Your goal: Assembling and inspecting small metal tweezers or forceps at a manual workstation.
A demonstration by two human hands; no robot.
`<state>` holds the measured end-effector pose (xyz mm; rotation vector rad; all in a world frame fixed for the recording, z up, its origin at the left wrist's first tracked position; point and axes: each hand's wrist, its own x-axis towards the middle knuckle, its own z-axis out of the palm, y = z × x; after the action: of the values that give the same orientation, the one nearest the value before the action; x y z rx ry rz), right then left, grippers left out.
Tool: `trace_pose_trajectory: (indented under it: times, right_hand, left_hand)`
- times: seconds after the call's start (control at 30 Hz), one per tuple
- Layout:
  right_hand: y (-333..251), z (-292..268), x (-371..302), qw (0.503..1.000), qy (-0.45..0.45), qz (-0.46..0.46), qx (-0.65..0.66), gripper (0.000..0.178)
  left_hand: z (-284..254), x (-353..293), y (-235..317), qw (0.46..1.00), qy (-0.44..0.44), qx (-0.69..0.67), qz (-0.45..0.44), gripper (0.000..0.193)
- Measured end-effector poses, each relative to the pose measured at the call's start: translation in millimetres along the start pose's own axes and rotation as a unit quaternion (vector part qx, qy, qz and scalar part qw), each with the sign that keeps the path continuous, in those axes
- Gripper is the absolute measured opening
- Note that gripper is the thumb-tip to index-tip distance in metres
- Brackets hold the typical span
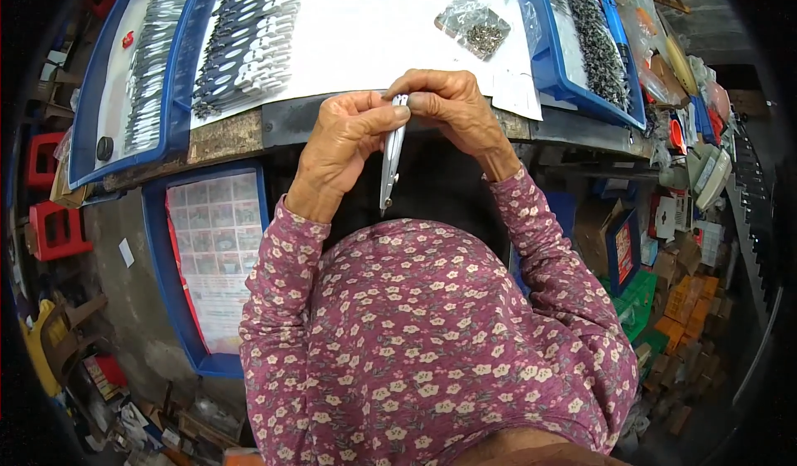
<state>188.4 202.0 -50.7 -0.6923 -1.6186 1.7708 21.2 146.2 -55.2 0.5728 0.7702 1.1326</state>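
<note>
A slim silver metal tool with rivets (391,167), perhaps a folding knife or multi-tool, hangs nearly upright before my chest at the table's front edge. Its upper end sits between the thumb and fingers of my left hand (349,129). From the other side, my right hand (455,110) pinches at that same top end, the fingers of both hands almost meeting there. Past my hands, white paper (357,42) covers the tabletop. On it lie rows of dark and silver handle-shaped parts (253,30) to the left, and a clear plastic bag of small metal pieces (483,41) to the right.
Blue trays of metal parts flank the paper, one at left (176,92) and one at right (552,80). Below the left one stands another blue tray (187,333) with a printed sheet. Red stools (58,232) are at far left; crates (687,308) and boxes crowd the right.
</note>
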Motion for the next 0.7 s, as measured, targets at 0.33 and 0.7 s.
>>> trace_pose_trajectory:
  times: [0.33, 0.7]
  right_hand:
    - [-38, -7, 2, 0.983, 0.074, -0.072, -0.151, 0.014]
    - [-67, -46, 38, 0.973, 0.077, -0.073, -0.205, 0.019]
  left_hand:
    - [36, 7, 13, 0.988, 0.03, 0.134, 0.064, 0.014]
    - [54, 16, 13, 0.88, 0.133, 0.366, 0.271, 0.009]
